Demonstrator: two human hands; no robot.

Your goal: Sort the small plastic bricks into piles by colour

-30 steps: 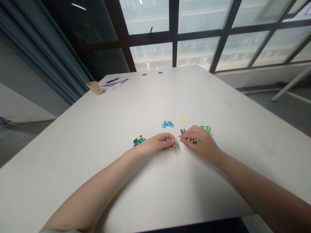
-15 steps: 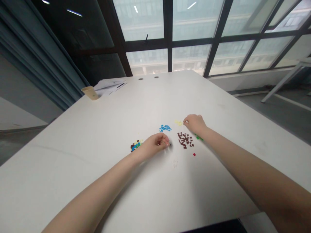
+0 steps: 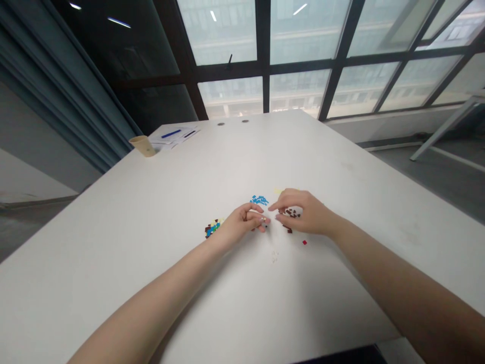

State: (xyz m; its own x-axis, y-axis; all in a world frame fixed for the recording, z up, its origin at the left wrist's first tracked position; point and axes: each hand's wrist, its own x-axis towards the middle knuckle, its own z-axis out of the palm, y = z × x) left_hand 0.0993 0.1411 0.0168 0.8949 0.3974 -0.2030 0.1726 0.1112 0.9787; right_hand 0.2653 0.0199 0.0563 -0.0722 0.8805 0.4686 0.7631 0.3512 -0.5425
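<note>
My left hand (image 3: 250, 218) is half curled above the white table, palm turned up. Tiny pale pieces seem to rest at its fingertips, too small to make out well. Facing it, my right hand (image 3: 308, 211) has thumb and index finger apart, with nothing visible between them. It hovers over the brown pieces (image 3: 291, 213) and covers part of them. Beyond the hands lie a blue pile of small flat pieces (image 3: 259, 200) and some yellow pieces (image 3: 279, 191), partly hidden. A mixed-colour pile (image 3: 212, 228) sits left of my left hand.
A single red piece (image 3: 304, 242) and several whitish pieces (image 3: 275, 257) lie nearer to me on the white table (image 3: 235, 313). At the far left edge stand a paper cup (image 3: 143, 146) and papers with a blue pen (image 3: 171, 134). Windows rise behind the table.
My right hand has moved left and nearer, from the yellow pieces to beside my left hand, and its fingers have parted. My left hand's fingers have loosened and turned up.
</note>
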